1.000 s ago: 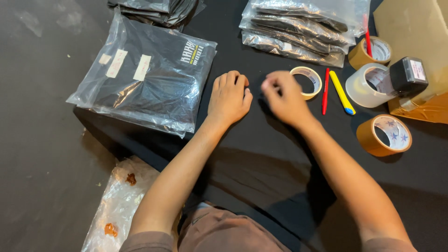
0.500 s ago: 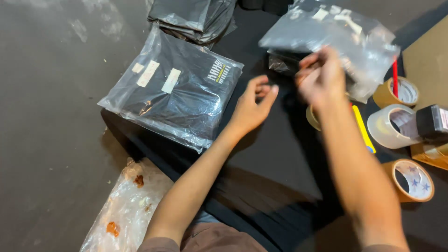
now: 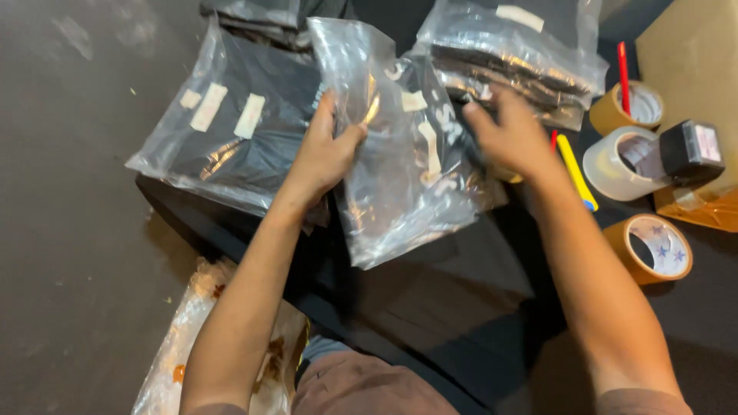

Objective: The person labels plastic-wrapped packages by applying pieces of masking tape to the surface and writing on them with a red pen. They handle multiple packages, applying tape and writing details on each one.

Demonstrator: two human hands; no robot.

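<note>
Left hand (image 3: 327, 157): we are pinching the clear plastic bag with dark folded garment (image 3: 407, 177), fingers closed on its left edge.
Right hand (image 3: 511, 138): we are touching the bag's right side, fingers half open, grip unclear.
Bag axis: running away from us.

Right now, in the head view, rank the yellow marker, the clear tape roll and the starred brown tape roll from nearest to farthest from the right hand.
1. yellow marker, just right of the right hand.
2. clear tape roll, farther right.
3. starred brown tape roll, lower right, farthest.

A bagged garment (image 3: 400, 161) lies between both hands; another bag (image 3: 223, 131) sits left, tape rolls (image 3: 653, 246) right, on the tabletop (image 3: 461, 307).
</note>
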